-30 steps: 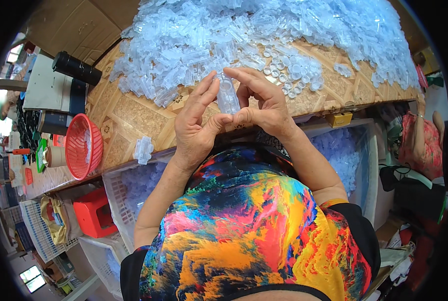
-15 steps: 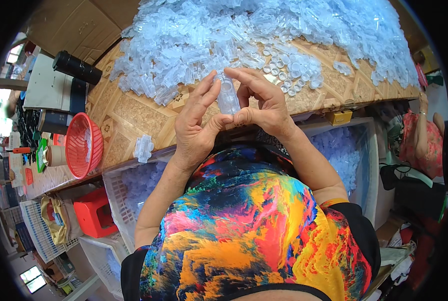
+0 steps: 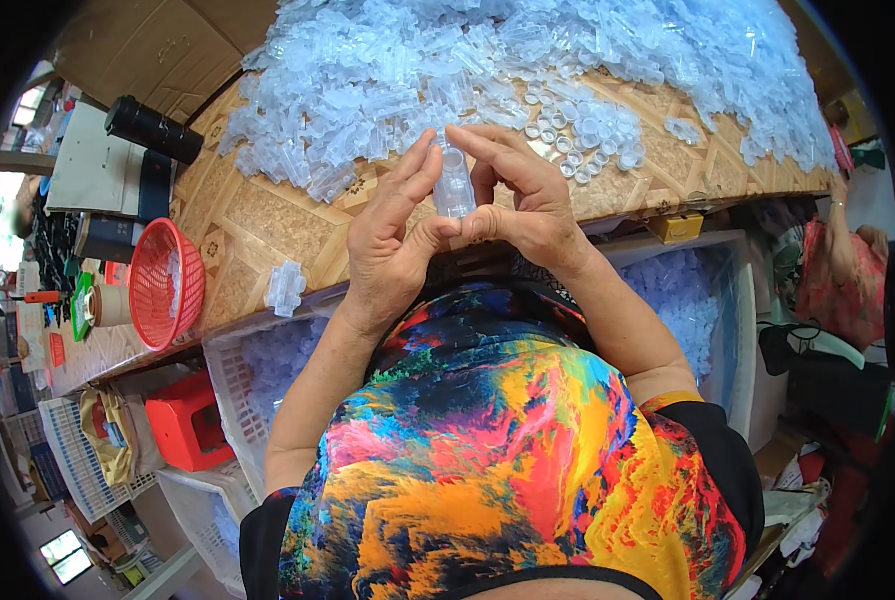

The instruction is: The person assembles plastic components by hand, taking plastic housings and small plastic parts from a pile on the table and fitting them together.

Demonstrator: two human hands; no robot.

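A clear plastic piece, long and narrow with rounded hollows (image 3: 454,185), is held upright between my two hands, just over the table's near edge. My left hand (image 3: 399,215) grips it from the left, thumb at the lower end and fingers along the upper side. From the right, my right hand (image 3: 522,195) pinches it the same way, the thumb tips nearly meeting. The fingers partly cover its ends. Small round clear caps (image 3: 592,140) lie beyond my right hand. Left of my left wrist, another clear moulded piece (image 3: 285,288) lies on the table edge.
A large heap of clear plastic pieces (image 3: 397,75) covers the far side of the patterned table (image 3: 277,215). A red basket (image 3: 167,285) and a black cylinder (image 3: 154,130) stand at left. White crates (image 3: 237,390) holding clear pieces sit below. Another person (image 3: 842,255) is at far right.
Both hands stay around the clear plastic piece, and the thumbs have shifted slightly upward at its lower end. The other person's arm at far right has moved a little.
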